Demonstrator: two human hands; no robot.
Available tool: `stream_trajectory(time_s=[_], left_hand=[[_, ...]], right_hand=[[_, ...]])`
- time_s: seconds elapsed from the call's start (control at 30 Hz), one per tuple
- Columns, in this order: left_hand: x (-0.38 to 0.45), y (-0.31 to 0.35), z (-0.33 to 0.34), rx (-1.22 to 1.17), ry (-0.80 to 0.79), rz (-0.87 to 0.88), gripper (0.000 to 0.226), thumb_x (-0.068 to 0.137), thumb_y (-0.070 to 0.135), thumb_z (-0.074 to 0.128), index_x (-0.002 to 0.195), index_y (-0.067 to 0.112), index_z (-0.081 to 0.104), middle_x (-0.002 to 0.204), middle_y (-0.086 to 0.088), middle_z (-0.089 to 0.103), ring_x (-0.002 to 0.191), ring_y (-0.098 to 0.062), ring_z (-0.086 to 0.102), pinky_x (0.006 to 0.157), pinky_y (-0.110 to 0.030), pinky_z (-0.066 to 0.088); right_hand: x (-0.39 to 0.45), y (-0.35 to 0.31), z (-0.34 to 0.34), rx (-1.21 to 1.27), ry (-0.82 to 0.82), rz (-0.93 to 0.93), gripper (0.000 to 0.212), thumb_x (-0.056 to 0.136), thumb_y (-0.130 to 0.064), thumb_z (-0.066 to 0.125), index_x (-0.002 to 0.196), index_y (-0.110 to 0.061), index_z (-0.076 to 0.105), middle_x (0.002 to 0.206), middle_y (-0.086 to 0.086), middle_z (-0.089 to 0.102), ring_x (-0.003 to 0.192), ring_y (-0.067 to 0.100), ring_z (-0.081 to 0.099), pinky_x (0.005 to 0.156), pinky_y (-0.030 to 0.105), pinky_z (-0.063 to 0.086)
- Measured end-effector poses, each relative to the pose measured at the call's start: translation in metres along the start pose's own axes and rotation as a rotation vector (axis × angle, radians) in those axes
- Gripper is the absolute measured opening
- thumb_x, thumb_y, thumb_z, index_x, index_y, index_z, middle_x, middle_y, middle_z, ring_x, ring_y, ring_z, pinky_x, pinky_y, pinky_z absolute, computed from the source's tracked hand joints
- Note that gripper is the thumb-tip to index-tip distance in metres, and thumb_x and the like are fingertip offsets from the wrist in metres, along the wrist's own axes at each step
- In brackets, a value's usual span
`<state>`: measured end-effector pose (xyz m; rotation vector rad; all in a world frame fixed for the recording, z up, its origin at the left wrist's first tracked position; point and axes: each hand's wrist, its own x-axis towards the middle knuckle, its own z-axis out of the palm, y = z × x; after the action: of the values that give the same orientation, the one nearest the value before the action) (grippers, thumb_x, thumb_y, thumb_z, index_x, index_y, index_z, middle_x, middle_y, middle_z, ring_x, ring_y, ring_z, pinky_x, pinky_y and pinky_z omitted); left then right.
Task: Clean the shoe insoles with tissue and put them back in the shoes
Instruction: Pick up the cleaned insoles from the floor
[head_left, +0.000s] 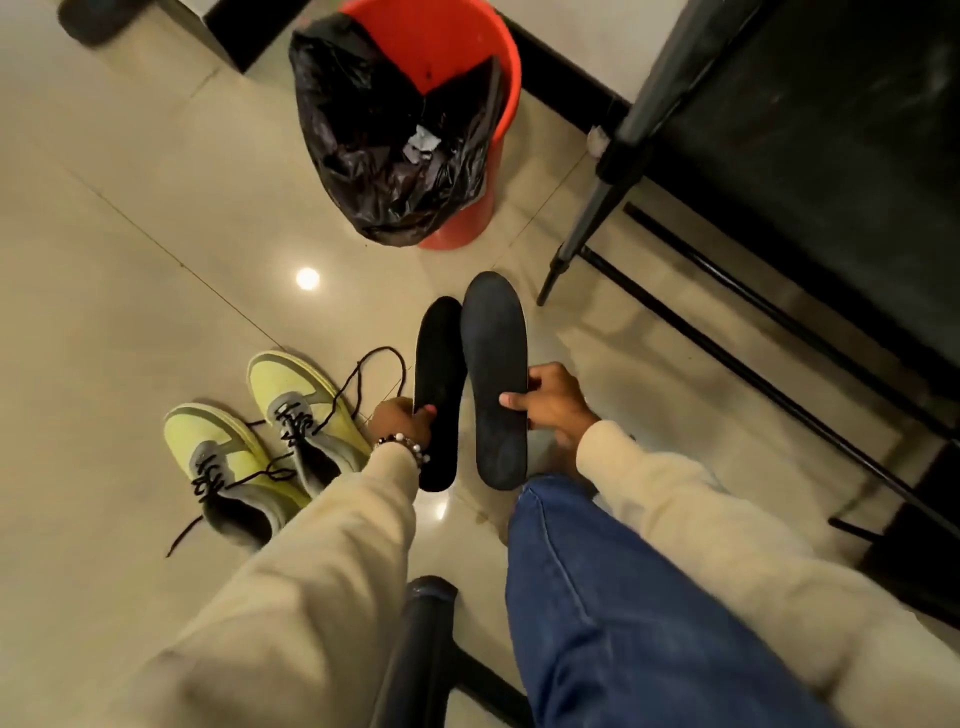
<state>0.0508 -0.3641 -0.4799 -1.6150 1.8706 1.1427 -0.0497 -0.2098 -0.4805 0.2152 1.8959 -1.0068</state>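
Two black insoles are held side by side above the tiled floor, toes pointing away from me. My left hand (401, 422) grips the narrower-looking left insole (439, 364) near its middle. My right hand (551, 404) pinches the right edge of the wider right insole (493, 343), thumb on its top face. Two yellow-green and grey sneakers with loose black laces stand on the floor to the left: the near one (223, 462) and the far one (298, 400). No tissue shows in either hand.
A red bin (467, 62) lined with a black bag (379, 130) stands ahead on the floor, a scrap of white inside. A black table with metal legs (727, 332) fills the right. My blue-jeaned leg (623, 597) and a dark stool edge (428, 613) sit below.
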Motion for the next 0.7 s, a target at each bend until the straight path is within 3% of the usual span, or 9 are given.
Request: stream_trajectory(time_s=[0.1, 0.23, 0.37, 0.47, 0.53, 0.7], left_hand=[[-0.037, 0.014, -0.031, -0.103, -0.008, 0.041, 0.043, 0.088, 0.022, 0.067, 0.127, 0.006, 0.058, 0.125, -0.011, 0.062, 0.113, -0.033, 0.058, 0.097, -0.039, 0.048], [-0.099, 0.032, -0.069, -0.239, -0.024, 0.166, 0.035, 0.088, 0.012, 0.066, 0.122, 0.007, 0.061, 0.12, -0.012, 0.064, 0.109, -0.032, 0.059, 0.096, -0.039, 0.049], [-0.163, 0.045, -0.098, -0.381, -0.038, 0.25, 0.025, 0.087, 0.008, 0.064, 0.111, 0.013, 0.066, 0.112, -0.013, 0.067, 0.103, -0.034, 0.061, 0.092, -0.045, 0.052], [-0.21, 0.055, -0.115, -0.467, -0.091, 0.332, 0.013, 0.087, 0.005, 0.063, 0.09, 0.017, 0.067, 0.104, -0.012, 0.069, 0.101, -0.036, 0.062, 0.09, -0.052, 0.052], [-0.233, 0.064, -0.12, -0.512, -0.114, 0.399, 0.02, 0.086, 0.002, 0.063, 0.08, 0.021, 0.067, 0.1, -0.012, 0.07, 0.102, -0.038, 0.063, 0.09, -0.055, 0.052], [-0.319, 0.083, -0.121, -0.651, -0.205, 0.523, 0.016, 0.09, -0.001, 0.058, 0.097, 0.009, 0.068, 0.103, -0.011, 0.069, 0.098, -0.03, 0.063, 0.089, -0.045, 0.053]], right_hand=[[-0.044, -0.031, -0.024, 0.118, -0.079, -0.045, 0.02, 0.086, -0.004, 0.067, 0.106, -0.007, 0.064, 0.106, 0.01, 0.068, 0.1, 0.028, 0.065, 0.074, 0.042, 0.057], [-0.117, -0.072, -0.058, 0.119, -0.077, -0.179, 0.023, 0.09, 0.004, 0.058, 0.113, 0.0, 0.062, 0.102, 0.011, 0.066, 0.094, 0.024, 0.062, 0.074, 0.036, 0.055], [-0.189, -0.092, -0.089, 0.048, 0.06, -0.299, 0.028, 0.087, 0.003, 0.062, 0.115, 0.002, 0.063, 0.108, 0.013, 0.068, 0.106, 0.028, 0.063, 0.096, 0.046, 0.05], [-0.245, -0.093, -0.109, 0.077, 0.161, -0.369, 0.029, 0.087, 0.002, 0.063, 0.117, 0.002, 0.062, 0.109, 0.012, 0.068, 0.107, 0.027, 0.063, 0.099, 0.046, 0.048], [-0.274, -0.089, -0.121, 0.132, 0.24, -0.395, 0.029, 0.087, 0.002, 0.063, 0.117, 0.003, 0.062, 0.111, 0.016, 0.067, 0.105, 0.027, 0.063, 0.098, 0.046, 0.049], [-0.34, -0.063, -0.148, 0.245, 0.402, -0.431, 0.028, 0.088, 0.001, 0.063, 0.115, 0.001, 0.064, 0.11, 0.014, 0.068, 0.105, 0.03, 0.063, 0.095, 0.045, 0.05]])
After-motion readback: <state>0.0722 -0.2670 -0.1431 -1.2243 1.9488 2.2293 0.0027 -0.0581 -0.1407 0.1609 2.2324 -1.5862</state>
